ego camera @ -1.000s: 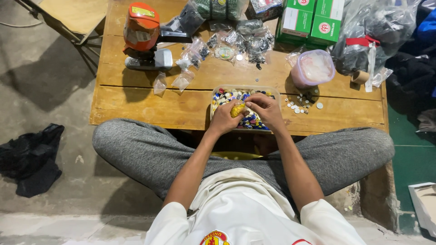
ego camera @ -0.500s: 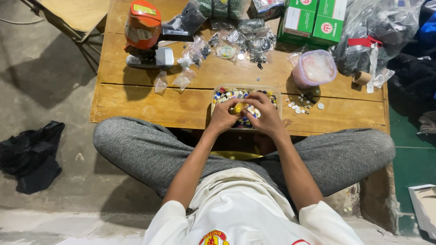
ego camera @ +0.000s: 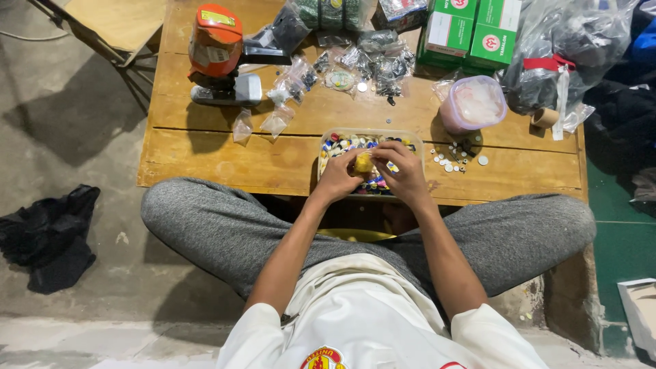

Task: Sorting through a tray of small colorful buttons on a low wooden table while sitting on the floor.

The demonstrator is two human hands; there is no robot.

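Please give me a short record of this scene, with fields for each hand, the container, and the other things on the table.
left hand: grips a small yellow piece over the tray
right hand: touches the same piece from the other side
clear tray: near table edge, full of small coloured parts
low wooden table: holds everything
orange device: far left
green boxes: far right
pink tub: right of the tray
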